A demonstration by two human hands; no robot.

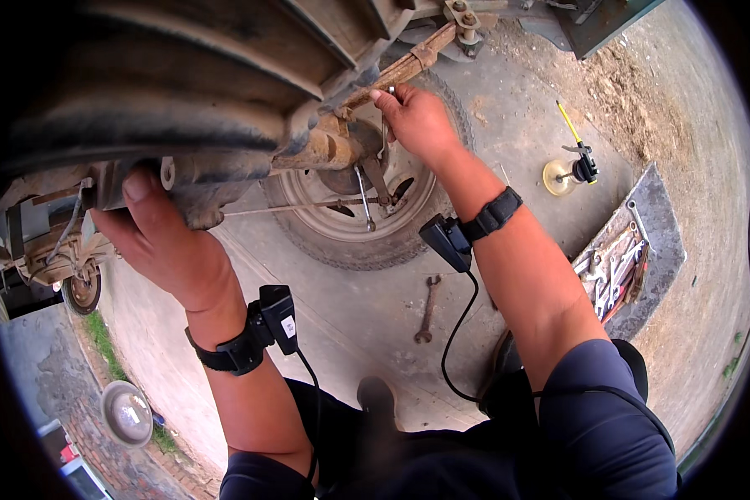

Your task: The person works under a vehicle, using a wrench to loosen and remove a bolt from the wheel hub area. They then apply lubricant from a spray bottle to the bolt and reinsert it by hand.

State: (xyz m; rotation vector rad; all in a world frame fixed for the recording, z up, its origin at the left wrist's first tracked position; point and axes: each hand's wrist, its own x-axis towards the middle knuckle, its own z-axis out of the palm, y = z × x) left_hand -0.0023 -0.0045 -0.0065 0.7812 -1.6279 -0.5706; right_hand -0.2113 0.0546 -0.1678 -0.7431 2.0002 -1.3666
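My right hand [417, 125] is closed on a slim silver tool [385, 138], apparently a wrench, beside a rusty bar [425, 55]. My left hand [162, 242] grips a dark metal housing [218, 167] under the vehicle, thumb on its face and other fingers partly hidden. Between my hands, a rusty axle [317, 154] runs to a hub inside a tyred wheel [358, 255]. A second silver wrench [367, 208] hangs below the axle.
A rusty wrench [427, 308] lies on the concrete. At right are a yellow-handled pump tool [571, 173] and a metal tray [654, 279] of wrenches. A small wheel [85, 290], grey basin [125, 415] and brick edging are left. Dark vehicle bodywork [183, 75] hangs overhead.
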